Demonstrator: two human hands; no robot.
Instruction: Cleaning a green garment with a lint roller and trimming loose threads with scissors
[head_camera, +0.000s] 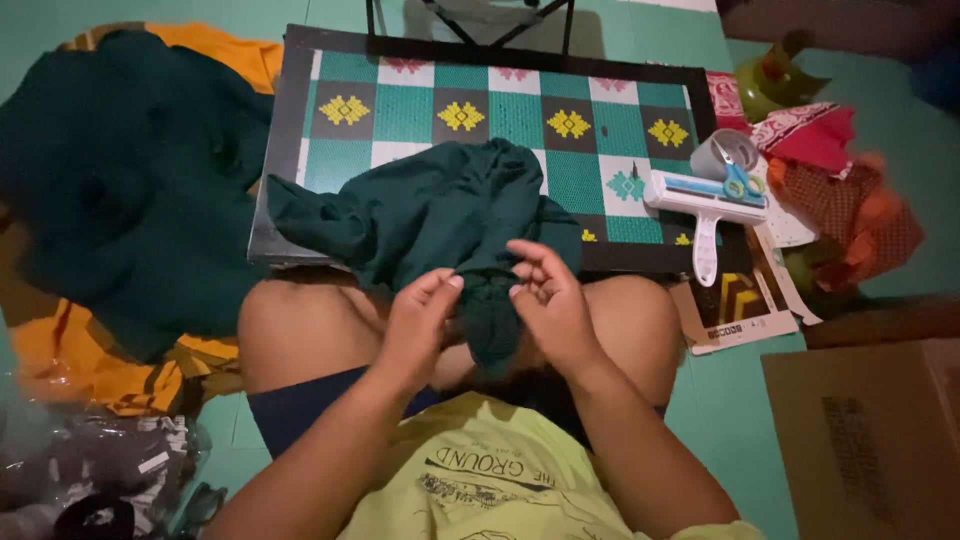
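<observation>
Both hands: left hand (418, 322), right hand (548, 300) pinching green garment (440, 215); lint brush (708, 205), scissors (738, 180) beside.

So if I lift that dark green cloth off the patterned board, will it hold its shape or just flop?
The dark green cloth lies crumpled in soft folds, so it will likely flop and drape. It looks thin, so probably light. One end hangs between both hands, so it may drag.

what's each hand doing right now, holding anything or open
Left hand: grip pinched shut on the dark green cloth garment.
Right hand: fingers curled at the same garment; whether it holds cannot be told.
</observation>
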